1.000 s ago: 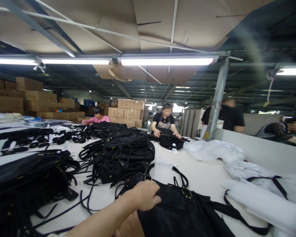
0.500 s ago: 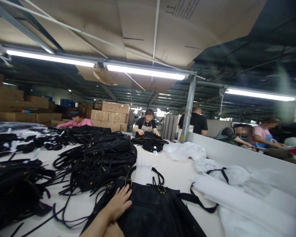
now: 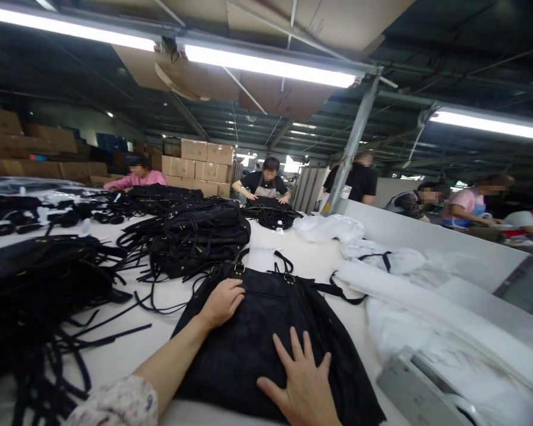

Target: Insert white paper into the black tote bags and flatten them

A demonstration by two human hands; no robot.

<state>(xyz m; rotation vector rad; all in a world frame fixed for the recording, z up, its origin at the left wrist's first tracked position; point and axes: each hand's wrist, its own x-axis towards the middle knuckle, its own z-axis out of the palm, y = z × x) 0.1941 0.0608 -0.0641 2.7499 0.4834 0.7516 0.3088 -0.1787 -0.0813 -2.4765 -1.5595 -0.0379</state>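
A black handbag (image 3: 253, 331) with gold buckles lies flat on the white table (image 3: 128, 331), its two handles pointing away from me. My left hand (image 3: 223, 302) rests near its top left corner, palm down, fingers bent slightly but not gripping. Lower on the bag, my right hand (image 3: 299, 378) presses on the front panel with its fingers spread wide. A black strap (image 3: 342, 294) trails off the bag's right side onto the table.
Black bags are piled at the centre left (image 3: 199, 236), with more fringed bags (image 3: 35, 284) nearer me. White wrapping (image 3: 426, 325) and a grey metal device (image 3: 420, 390) lie right, below a low partition (image 3: 426, 234). A co-worker (image 3: 266, 180) handles a bag opposite.
My right hand has come into plain view, spread on the bag's front. My left hand stays near the bag's top left. The view has tilted downward, showing more of the bag.
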